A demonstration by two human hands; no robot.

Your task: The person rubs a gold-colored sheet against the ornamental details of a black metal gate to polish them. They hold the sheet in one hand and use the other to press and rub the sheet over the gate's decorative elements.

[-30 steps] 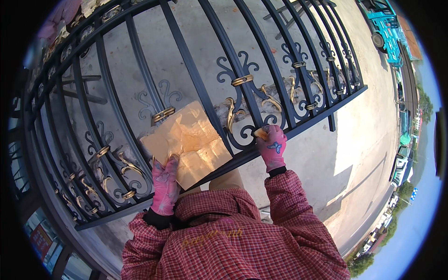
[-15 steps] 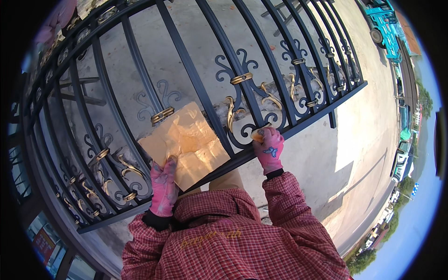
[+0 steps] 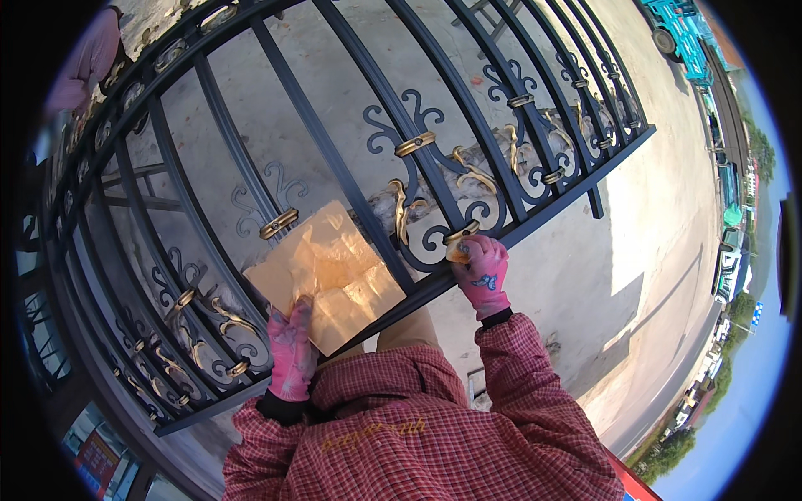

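My left hand (image 3: 291,355), in a pink glove, grips the lower left edge of a creased tan cardboard sheet (image 3: 355,313) with its thumb on top. Shiny gold patches cover much of the sheet. The sheet lies over part of a black metal railing (image 3: 322,150) and hides some of its scrollwork. My right hand (image 3: 484,269), also gloved in pink, pinches a small pale pad stained gold-brown (image 3: 457,251). The pad is at the gold collar (image 3: 464,231) low between two scrolls, by the bottom rail; whether it touches the collar I cannot tell.
Gold leaf ornaments (image 3: 401,215) and another gold collar (image 3: 415,144) sit on nearby bars. Below the railing is a concrete floor (image 3: 560,284). A person in pink (image 3: 88,58) is at the upper left. A turquoise vehicle (image 3: 678,37) stands at the upper right.
The railing has shifted slightly left in view. My right hand remains by the low collar with the pad, and my left hand still holds the cardboard sheet.
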